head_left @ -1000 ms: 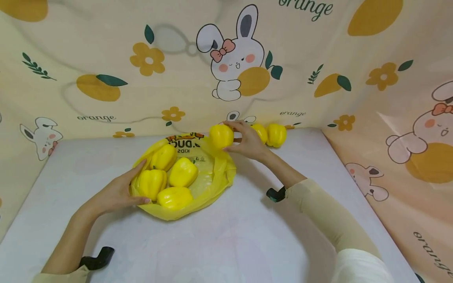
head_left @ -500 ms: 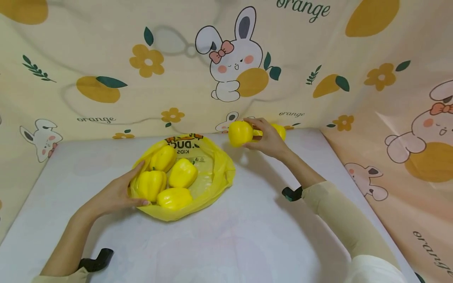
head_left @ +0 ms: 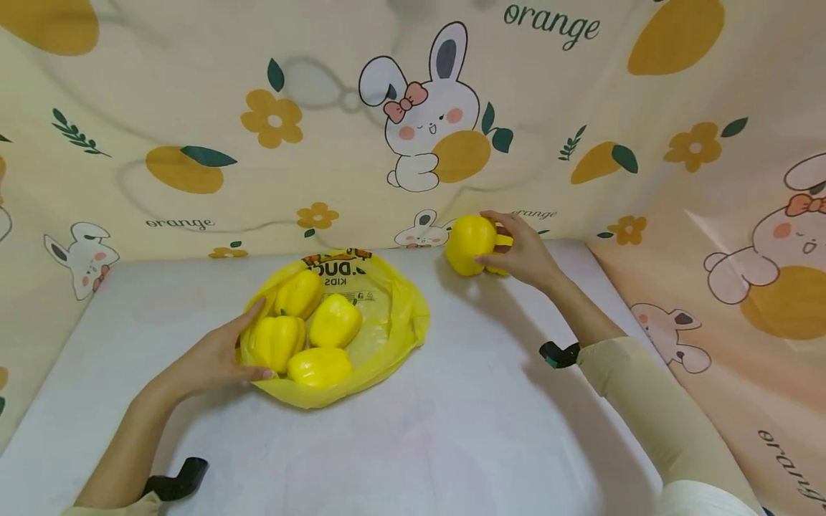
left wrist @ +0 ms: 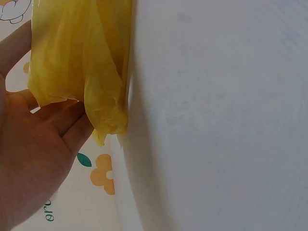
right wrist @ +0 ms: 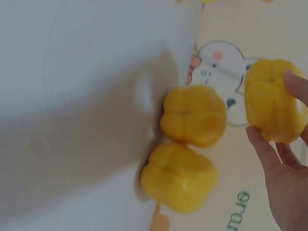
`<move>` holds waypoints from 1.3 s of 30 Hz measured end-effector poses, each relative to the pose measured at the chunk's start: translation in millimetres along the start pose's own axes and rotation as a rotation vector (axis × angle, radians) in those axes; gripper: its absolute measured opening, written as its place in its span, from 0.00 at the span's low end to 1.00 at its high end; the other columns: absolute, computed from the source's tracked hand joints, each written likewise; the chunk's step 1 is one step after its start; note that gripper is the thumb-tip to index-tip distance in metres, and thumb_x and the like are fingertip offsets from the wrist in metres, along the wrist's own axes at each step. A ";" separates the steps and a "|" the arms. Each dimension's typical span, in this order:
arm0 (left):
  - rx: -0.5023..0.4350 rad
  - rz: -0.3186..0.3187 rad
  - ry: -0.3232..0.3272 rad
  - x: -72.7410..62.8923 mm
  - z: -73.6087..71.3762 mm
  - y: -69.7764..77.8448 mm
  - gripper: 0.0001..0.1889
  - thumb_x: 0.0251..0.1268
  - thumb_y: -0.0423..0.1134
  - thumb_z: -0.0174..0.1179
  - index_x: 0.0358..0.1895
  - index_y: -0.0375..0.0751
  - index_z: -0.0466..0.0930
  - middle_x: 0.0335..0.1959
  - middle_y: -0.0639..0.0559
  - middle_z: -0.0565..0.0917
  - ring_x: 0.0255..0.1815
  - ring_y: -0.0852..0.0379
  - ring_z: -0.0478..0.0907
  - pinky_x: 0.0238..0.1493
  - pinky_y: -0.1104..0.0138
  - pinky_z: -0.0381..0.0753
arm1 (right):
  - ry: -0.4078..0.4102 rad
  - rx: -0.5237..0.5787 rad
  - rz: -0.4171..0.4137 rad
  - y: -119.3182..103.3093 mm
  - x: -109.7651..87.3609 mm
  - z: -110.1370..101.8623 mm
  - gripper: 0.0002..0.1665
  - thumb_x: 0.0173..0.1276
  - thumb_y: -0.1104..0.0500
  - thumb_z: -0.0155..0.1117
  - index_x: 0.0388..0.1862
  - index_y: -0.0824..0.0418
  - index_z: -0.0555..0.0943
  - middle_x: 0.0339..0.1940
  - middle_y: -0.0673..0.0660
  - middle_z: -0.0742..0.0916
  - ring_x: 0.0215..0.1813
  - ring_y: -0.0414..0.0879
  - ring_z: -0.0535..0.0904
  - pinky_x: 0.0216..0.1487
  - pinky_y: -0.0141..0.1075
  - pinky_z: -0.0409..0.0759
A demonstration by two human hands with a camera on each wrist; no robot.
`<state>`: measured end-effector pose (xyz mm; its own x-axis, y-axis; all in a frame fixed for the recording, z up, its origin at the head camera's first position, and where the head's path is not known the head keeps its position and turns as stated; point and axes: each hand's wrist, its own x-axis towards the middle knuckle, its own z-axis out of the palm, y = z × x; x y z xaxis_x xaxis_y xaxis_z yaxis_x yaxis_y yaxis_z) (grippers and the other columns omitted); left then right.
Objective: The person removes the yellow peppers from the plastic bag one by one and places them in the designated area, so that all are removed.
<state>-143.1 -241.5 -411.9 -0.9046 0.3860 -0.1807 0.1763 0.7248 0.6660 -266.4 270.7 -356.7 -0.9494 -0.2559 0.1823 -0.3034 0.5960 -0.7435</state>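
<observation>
A yellow plastic bag lies with its mouth spread, and several yellow bell peppers sit inside it. My left hand holds the bag's left edge, thumb at the near rim and fingers at the far side. In the left wrist view, some of its fingers are hidden behind the plastic. My right hand grips another yellow bell pepper near the back wall, right of the bag. Two more peppers rest side by side by the wall in the right wrist view, lower than the held one; the hand mostly hides them in the head view.
Behind the white table hangs a cream cloth printed with rabbits and oranges, which continues along the right side. Dark wrist-camera mounts stick out from both forearms.
My right hand has carried its pepper rightward, away from above the bag's right rim to beside the two peppers at the back. The left hand and bag stay in place.
</observation>
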 end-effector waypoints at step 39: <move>0.025 0.003 0.015 2.3 1.2 0.9 0.65 0.47 0.57 0.77 0.80 0.34 0.42 0.77 0.28 0.53 0.74 0.26 0.53 0.70 0.34 0.54 | 0.023 -0.078 0.253 68.2 -25.0 -79.1 0.53 0.61 0.48 0.75 0.80 0.48 0.58 0.79 0.59 0.64 0.70 0.64 0.69 0.64 0.54 0.74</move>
<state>-144.5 -239.2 -412.6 -0.9098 0.3795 -0.1680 0.1883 0.7382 0.6478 -269.8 378.0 -361.1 -0.9971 -0.0746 0.0118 -0.0606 0.6961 -0.7154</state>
